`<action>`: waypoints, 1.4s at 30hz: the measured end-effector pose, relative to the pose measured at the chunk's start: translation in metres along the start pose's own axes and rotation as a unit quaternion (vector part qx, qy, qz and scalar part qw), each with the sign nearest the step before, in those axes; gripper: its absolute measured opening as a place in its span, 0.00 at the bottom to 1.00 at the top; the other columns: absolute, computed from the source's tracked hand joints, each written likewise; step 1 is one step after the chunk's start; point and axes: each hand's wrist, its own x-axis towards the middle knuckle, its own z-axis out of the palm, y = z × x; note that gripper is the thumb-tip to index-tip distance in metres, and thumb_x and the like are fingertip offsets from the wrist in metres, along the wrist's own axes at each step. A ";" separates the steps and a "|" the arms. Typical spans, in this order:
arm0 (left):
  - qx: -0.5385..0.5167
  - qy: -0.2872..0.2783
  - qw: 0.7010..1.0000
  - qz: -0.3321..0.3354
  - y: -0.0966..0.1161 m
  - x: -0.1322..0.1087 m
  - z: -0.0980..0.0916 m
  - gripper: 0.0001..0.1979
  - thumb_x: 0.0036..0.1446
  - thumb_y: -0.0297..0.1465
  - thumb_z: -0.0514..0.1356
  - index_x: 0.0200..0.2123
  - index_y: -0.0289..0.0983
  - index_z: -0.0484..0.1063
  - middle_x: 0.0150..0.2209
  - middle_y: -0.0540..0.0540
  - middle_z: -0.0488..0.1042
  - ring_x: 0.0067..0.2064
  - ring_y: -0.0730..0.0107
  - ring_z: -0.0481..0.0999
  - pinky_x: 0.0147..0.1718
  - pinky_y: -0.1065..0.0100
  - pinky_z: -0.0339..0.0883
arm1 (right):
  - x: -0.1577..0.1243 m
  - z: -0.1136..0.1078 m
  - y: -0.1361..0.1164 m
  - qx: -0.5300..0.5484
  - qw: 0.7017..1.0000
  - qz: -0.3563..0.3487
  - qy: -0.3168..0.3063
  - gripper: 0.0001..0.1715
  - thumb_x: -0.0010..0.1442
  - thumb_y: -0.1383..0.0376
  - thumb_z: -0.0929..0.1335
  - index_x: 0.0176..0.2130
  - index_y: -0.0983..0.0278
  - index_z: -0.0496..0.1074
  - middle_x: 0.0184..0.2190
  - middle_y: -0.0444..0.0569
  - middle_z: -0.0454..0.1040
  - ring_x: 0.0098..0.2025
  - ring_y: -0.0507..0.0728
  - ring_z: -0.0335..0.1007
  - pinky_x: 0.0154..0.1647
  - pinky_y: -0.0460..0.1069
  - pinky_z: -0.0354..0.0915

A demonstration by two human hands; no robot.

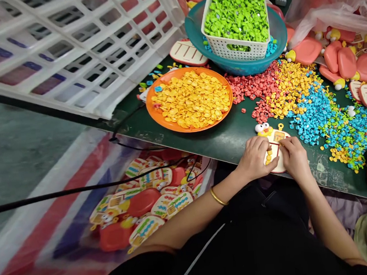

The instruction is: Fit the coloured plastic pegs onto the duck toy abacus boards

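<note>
A cream plastic toy panel (276,168) with bulging white eyes and a yellow beak lies at the table's near edge. Yellow pieces form a column on its left side, and a dark red line crosses its middle. My left hand (256,158) is closed on the panel's left side, its thumb lying over the face. On the other side my right hand (295,159) bends its fingers over the panel's right part; any small piece under those fingertips is hidden. Just beyond lie loose red pieces (258,87), yellow pieces (293,82) and blue pieces (311,114).
An orange plate (151,110) of flat yellow pieces stands left of my hands. Behind it, a white basket (217,50) of green pieces sits in a teal basin (194,30). A white crate (78,48) leans at left. Below, a striped bag (71,214) holds several toys.
</note>
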 end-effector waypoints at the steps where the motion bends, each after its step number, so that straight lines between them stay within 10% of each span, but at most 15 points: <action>1: 0.005 -0.002 1.000 -0.002 0.000 0.000 0.000 0.14 0.58 0.43 0.58 0.35 0.38 0.66 0.38 0.41 0.71 0.43 0.56 0.69 0.43 0.55 0.63 | 0.005 0.003 -0.001 0.017 1.000 0.002 -0.002 0.15 0.64 0.67 0.62 0.44 0.59 0.77 0.40 0.53 0.75 0.45 0.59 0.72 0.47 0.53 0.70; 6: 0.024 -0.024 0.999 0.012 0.002 0.001 -0.003 0.20 0.58 0.43 0.61 0.49 0.37 0.71 0.50 0.38 0.73 0.51 0.53 0.70 0.48 0.53 0.62 | 0.048 -0.003 0.020 -0.044 0.994 0.059 0.084 0.12 0.61 0.64 0.66 0.42 0.64 0.77 0.39 0.54 0.76 0.40 0.60 0.71 0.45 0.55 0.68; 10: 0.005 -0.013 0.999 0.034 0.004 0.002 -0.002 0.18 0.61 0.39 0.60 0.51 0.38 0.73 0.52 0.42 0.76 0.54 0.56 0.72 0.53 0.54 0.61 | 0.071 -0.022 0.039 -0.169 0.983 0.071 0.009 0.09 0.58 0.68 0.67 0.35 0.67 0.77 0.36 0.57 0.76 0.42 0.63 0.70 0.47 0.56 0.65; 23: 0.016 0.006 1.000 0.015 0.004 0.001 -0.003 0.17 0.60 0.39 0.60 0.50 0.38 0.74 0.47 0.41 0.77 0.52 0.54 0.72 0.51 0.54 0.63 | 0.027 -0.014 0.025 -0.005 0.996 0.054 0.072 0.08 0.61 0.67 0.63 0.36 0.63 0.72 0.36 0.50 0.67 0.37 0.57 0.65 0.43 0.55 0.66; 32: 0.002 -0.027 1.000 -0.016 0.003 0.005 -0.001 0.22 0.55 0.49 0.62 0.43 0.37 0.71 0.45 0.39 0.73 0.50 0.51 0.69 0.49 0.53 0.63 | 0.002 -0.012 0.012 0.056 0.997 -0.045 -0.017 0.13 0.65 0.66 0.63 0.37 0.60 0.77 0.38 0.51 0.75 0.44 0.58 0.72 0.47 0.53 0.69; 37: 0.007 -0.055 0.998 0.009 0.003 0.006 -0.003 0.28 0.57 0.45 0.63 0.57 0.37 0.67 0.56 0.38 0.72 0.56 0.50 0.67 0.52 0.52 0.59 | 0.052 -0.009 0.028 -0.002 0.997 0.003 0.079 0.11 0.62 0.65 0.65 0.39 0.61 0.78 0.39 0.52 0.76 0.43 0.60 0.72 0.47 0.56 0.69; 42: 0.019 -0.099 0.993 0.057 0.006 0.007 -0.005 0.23 0.67 0.38 0.54 0.63 0.45 0.64 0.61 0.42 0.70 0.61 0.52 0.66 0.58 0.47 0.50 | 0.081 -0.020 0.047 -0.113 0.993 -0.010 0.016 0.14 0.60 0.68 0.65 0.37 0.63 0.80 0.37 0.55 0.77 0.44 0.63 0.70 0.49 0.58 0.67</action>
